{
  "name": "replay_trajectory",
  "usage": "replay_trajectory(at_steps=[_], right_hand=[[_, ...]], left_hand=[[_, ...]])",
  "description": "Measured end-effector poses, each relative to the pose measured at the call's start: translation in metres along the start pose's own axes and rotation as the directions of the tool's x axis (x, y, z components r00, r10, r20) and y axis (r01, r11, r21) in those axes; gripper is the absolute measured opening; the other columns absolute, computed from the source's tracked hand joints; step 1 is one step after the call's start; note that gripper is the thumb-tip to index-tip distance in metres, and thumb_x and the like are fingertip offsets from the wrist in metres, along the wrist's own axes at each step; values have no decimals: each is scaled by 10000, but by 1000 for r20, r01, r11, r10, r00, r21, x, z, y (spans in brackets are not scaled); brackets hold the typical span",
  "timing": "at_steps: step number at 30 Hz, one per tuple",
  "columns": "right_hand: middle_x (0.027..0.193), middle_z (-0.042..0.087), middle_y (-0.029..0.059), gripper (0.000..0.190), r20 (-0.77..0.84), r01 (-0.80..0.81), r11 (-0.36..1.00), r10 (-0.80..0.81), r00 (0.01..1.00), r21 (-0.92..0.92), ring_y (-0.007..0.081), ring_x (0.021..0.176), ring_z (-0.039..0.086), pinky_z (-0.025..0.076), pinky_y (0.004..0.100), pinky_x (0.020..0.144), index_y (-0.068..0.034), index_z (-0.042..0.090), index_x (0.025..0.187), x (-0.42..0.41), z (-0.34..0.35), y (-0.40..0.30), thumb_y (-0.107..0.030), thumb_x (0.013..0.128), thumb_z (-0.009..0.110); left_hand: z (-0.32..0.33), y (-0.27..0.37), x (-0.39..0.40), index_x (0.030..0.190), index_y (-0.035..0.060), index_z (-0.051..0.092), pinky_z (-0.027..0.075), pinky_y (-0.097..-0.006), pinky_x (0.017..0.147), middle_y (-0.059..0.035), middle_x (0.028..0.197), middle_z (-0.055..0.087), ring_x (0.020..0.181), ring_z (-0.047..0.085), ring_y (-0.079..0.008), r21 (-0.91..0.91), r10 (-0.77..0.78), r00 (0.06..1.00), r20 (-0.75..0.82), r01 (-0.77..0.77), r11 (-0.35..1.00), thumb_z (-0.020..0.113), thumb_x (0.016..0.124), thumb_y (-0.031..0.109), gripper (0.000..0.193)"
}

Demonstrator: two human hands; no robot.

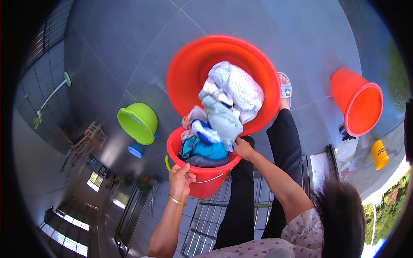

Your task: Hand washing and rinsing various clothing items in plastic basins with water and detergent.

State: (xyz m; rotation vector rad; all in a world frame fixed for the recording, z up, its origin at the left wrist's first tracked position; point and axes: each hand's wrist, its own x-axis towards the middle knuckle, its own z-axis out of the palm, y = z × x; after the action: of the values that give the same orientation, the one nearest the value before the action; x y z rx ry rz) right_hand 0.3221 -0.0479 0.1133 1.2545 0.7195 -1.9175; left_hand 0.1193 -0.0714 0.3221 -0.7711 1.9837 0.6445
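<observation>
Before me a red plastic bucket (206, 190) is tilted, its mouth against the near edge of a large red plastic basin (185, 67). My left hand (181, 180) grips the bucket's near left rim. At its right rim, my right hand (244, 149) holds on, with the fingertips partly hidden. Bundled clothes span both vessels: a white speckled garment (246, 88) lies in the basin, and a pale green garment (221, 117) stretches across the rims. A teal garment (208, 151) and a dark grey one (206, 161) are inside the bucket.
On the tiled floor (145, 48), a green basin (142, 124) and a small blue bowl (136, 150) are at left. Another red bucket (351, 93) and a yellow container (379, 154) are at right. My sandalled foot (285, 88) is beside the large basin. Wooden chairs (92, 137) stand farther left.
</observation>
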Motion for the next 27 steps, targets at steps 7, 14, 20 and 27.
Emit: replay_trajectory(at_steps=[7,14,20,27], right_hand=[[1064,628,224,789,-182,141,989,-148,972,-47,246,702,643,508,349,591,-117,315,1447,38,-26,13,-16,700,548],[697,566,85,797,285,-219,931,134,949,291,135,429,416,286,304,364,-128,342,1436,-22,28,4,35,686,553],[1236,561,225,813,142,-32,994,16,990,108,248,857,668,546,333,666,-120,238,1471,-4,74,-14,0,724,533],[1073,608,133,835,91,498,824,-537,839,271,170,771,616,505,296,639,-116,170,1487,-63,52,-129,-84,788,625]], left_hand=[[28,-13,14,765,91,457,474,-266,410,-57,564,551,446,564,-159,-68,71,996,51,-68,995,618,881,113,199],[2,7,-12,755,98,464,460,-253,429,-50,594,569,451,563,-150,23,117,992,-44,-116,993,632,850,81,195],[-68,-7,-24,870,77,533,504,-255,466,-63,675,615,476,578,-149,2,8,978,-210,-8,1000,638,841,117,116],[-126,12,-65,1078,67,546,561,-357,620,-86,987,646,812,660,-221,0,48,944,-325,-51,999,651,835,148,277]])
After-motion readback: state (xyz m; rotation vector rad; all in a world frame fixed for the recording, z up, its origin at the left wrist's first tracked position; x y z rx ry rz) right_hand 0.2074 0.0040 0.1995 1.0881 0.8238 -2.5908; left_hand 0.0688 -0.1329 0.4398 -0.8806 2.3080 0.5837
